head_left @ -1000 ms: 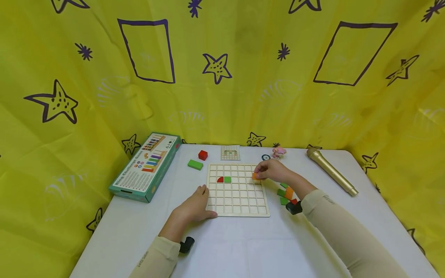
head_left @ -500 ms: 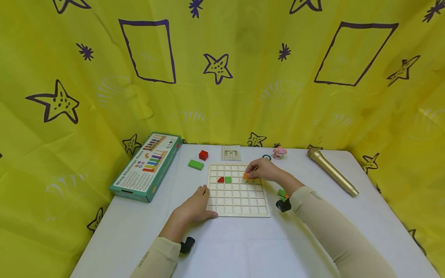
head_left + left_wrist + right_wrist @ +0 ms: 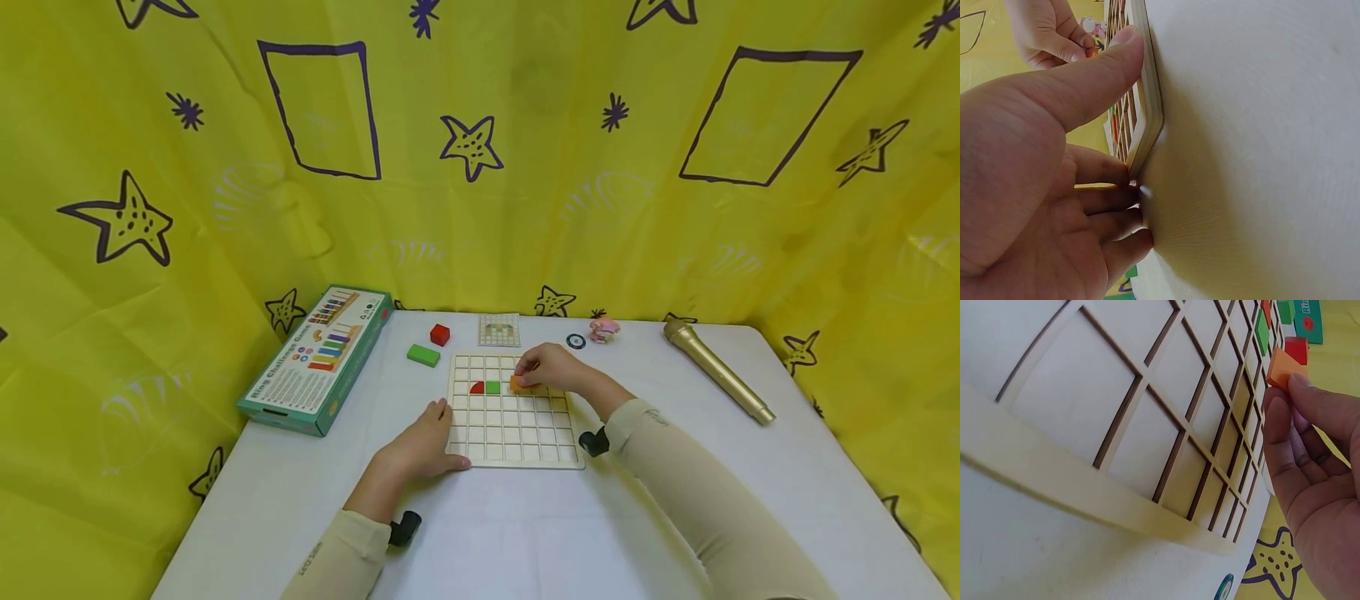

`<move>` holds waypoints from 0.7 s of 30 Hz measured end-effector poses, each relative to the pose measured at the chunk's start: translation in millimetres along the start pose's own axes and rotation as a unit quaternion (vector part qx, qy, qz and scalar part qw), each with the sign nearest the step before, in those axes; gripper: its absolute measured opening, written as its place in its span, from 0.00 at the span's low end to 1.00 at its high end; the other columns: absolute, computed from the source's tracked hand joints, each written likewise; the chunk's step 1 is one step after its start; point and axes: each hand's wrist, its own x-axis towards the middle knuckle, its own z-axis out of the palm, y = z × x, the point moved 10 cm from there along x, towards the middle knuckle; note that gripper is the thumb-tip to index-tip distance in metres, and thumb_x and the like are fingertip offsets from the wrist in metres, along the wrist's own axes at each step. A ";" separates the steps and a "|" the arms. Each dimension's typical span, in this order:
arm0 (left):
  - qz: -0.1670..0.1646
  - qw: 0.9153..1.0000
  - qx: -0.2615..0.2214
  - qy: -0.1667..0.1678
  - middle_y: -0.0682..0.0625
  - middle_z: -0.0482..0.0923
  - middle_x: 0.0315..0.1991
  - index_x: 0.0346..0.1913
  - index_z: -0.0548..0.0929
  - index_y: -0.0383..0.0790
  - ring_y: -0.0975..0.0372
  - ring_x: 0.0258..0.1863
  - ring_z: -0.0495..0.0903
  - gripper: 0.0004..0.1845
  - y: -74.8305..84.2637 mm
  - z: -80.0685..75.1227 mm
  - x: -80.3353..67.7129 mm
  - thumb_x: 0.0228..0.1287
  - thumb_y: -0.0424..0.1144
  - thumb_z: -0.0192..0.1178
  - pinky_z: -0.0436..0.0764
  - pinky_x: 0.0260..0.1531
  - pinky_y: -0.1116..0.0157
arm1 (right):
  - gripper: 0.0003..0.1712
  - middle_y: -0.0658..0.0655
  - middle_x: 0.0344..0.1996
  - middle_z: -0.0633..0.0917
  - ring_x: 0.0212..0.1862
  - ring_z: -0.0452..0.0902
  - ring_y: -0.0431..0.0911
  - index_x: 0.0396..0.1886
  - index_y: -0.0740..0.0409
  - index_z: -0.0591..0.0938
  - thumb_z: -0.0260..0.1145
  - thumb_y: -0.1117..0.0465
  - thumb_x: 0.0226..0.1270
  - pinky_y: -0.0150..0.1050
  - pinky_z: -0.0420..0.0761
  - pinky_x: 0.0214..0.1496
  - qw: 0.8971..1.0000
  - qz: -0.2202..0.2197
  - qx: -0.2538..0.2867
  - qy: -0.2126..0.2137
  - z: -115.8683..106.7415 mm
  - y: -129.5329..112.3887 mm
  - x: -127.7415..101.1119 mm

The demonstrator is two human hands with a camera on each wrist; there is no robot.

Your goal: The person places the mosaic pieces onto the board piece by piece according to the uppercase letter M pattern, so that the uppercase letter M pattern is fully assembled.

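A wooden grid board (image 3: 513, 433) lies flat on the white table (image 3: 525, 533). In its second row sit a red quarter-round piece (image 3: 476, 387) and a green square piece (image 3: 492, 387). My right hand (image 3: 542, 368) pinches an orange block (image 3: 518, 382) (image 3: 1284, 365) by its fingertips just above the board, a little right of the green piece (image 3: 1262, 331). My left hand (image 3: 424, 435) (image 3: 1054, 181) rests with fingers spread against the board's near left edge (image 3: 1146, 119), thumb lying along it.
A green game box (image 3: 317, 358) lies at the left. Behind the board are a green block (image 3: 423, 355), a red cube (image 3: 439, 335), a pattern card (image 3: 498, 329), a small ring (image 3: 575, 341) and a pink figure (image 3: 602, 328). A gold microphone (image 3: 712, 370) lies at the right.
My right hand has carried the orange block leftward over the board, from its right edge toward the green piece. The loose pieces right of the board are now hidden by my arm. Left hand unmoved.
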 end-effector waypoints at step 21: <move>-0.002 1.000 -0.002 0.000 0.34 0.51 0.78 0.76 0.56 0.24 0.45 0.77 0.51 0.56 1.2 -2.5 -1.9 0.56 0.55 0.74 0.62 0.71 0.52 | 0.02 0.49 0.31 0.86 0.35 0.77 0.43 0.36 0.57 0.88 0.72 0.63 0.66 0.37 0.78 0.40 1.000 0.002 -0.024 -0.011 15.3 3.2 14.8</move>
